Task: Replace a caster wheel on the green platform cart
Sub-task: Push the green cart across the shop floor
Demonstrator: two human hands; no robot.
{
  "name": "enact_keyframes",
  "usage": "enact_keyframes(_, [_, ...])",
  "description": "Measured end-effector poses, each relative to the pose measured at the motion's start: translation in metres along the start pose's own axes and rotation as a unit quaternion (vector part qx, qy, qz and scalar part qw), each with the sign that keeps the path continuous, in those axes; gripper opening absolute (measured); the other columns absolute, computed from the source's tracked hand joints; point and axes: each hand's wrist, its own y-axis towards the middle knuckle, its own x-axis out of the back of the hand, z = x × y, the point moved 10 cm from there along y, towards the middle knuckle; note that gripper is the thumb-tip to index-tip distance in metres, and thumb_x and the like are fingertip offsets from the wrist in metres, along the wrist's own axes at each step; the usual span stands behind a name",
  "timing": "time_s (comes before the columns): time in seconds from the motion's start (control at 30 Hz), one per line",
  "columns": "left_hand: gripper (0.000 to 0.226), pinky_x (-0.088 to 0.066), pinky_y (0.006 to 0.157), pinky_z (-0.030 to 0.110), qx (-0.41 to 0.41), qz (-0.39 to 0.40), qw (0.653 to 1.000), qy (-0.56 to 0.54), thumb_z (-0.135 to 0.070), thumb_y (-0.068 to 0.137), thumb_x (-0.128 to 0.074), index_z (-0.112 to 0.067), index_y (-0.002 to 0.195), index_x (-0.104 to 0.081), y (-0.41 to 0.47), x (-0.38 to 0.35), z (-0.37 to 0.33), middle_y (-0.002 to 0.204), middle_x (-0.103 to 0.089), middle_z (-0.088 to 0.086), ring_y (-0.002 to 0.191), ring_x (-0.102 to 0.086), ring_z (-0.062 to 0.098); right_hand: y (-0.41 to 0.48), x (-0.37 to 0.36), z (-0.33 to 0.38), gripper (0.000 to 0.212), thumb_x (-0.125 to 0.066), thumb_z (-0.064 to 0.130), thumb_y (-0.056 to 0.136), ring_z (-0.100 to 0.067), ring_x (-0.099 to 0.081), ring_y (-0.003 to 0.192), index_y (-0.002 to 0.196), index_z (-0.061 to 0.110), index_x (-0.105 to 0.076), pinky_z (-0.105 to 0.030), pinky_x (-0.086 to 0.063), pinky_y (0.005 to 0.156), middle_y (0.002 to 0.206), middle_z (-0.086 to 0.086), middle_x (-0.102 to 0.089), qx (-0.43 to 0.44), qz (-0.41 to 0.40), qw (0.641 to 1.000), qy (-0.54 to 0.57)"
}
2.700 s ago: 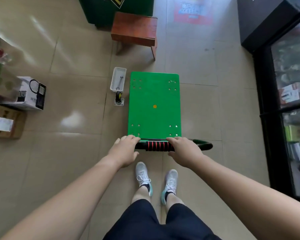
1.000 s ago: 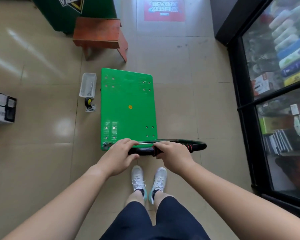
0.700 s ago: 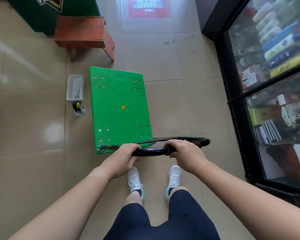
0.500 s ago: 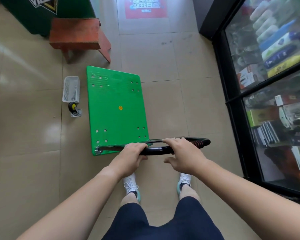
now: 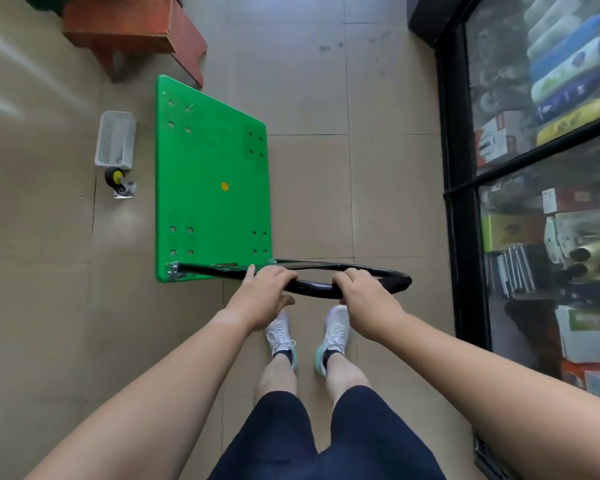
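The green platform cart (image 5: 212,174) stands on the tiled floor in front of me, its deck showing bolt holes at each corner. Its black handle bar (image 5: 312,287) swings out toward the right from the deck's near edge. My left hand (image 5: 267,294) grips the bar near its middle, and my right hand (image 5: 361,294) grips it further right. A loose caster wheel (image 5: 119,181) with a yellow hub and metal plate lies on the floor left of the cart.
A white perforated basket (image 5: 115,138) sits just beyond the loose caster. A brown wooden stool (image 5: 136,26) stands past the cart's far end. A black-framed glass display case (image 5: 548,188) full of goods lines the right side. My feet are below the handle.
The handle has swung from straight over the deck's near edge out toward the right, and the cart has shifted on the floor. Both hands stayed on the bar.
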Motion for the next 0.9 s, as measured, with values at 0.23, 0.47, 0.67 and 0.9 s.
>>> enact_keyframes(0.23, [0.027, -0.036, 0.091, 0.04, -0.086, -0.004, 0.996, -0.003, -0.041, 0.102, -0.059, -0.022, 0.121, -0.06, 0.079, -0.042, -0.055, 0.12, -0.066, 0.001, 0.114, -0.058, 0.029, 0.011, -0.006, -0.082, 0.04, -0.063, 0.02, 0.091, -0.025, -0.052, 0.113, 0.129, 0.019, -0.053, -0.032, -0.04, 0.093, 0.12, -0.001, -0.058, -0.034, -0.003, 0.999, -0.024])
enact_keyframes(0.47, [0.035, -0.033, 0.099, 0.039, -0.079, -0.035, 0.996, 0.021, -0.048, 0.104, -0.053, -0.021, 0.127, -0.056, 0.132, -0.074, -0.097, 0.127, -0.061, -0.001, 0.119, -0.053, 0.026, 0.05, -0.032, -0.137, 0.027, -0.066, 0.018, 0.087, -0.029, -0.065, 0.089, 0.114, 0.022, -0.063, -0.041, -0.05, 0.071, 0.097, -0.002, -0.071, -0.037, -0.055, 0.997, -0.03])
enact_keyframes(0.67, [0.046, -0.048, 0.097, 0.046, -0.108, -0.033, 0.988, -0.107, -0.043, 0.084, -0.081, -0.019, 0.121, -0.067, 0.146, -0.072, -0.097, 0.115, -0.065, 0.001, 0.111, -0.059, 0.028, 0.05, -0.044, -0.166, 0.032, -0.066, 0.026, 0.091, -0.029, -0.063, 0.091, 0.123, 0.027, -0.06, -0.042, -0.05, 0.071, 0.097, 0.0, -0.068, 0.019, -0.043, 0.998, 0.043])
enact_keyframes(0.9, [0.033, -0.049, 0.088, 0.044, -0.081, -0.056, 0.991, -0.092, -0.025, 0.087, -0.078, -0.016, 0.118, -0.07, 0.151, -0.085, -0.117, 0.104, -0.07, 0.004, 0.098, -0.064, 0.032, 0.051, -0.05, -0.197, 0.03, -0.064, 0.026, 0.094, -0.028, -0.058, 0.095, 0.124, 0.027, -0.059, -0.035, -0.04, 0.069, 0.098, -0.003, -0.063, 0.019, -0.043, 0.998, 0.05])
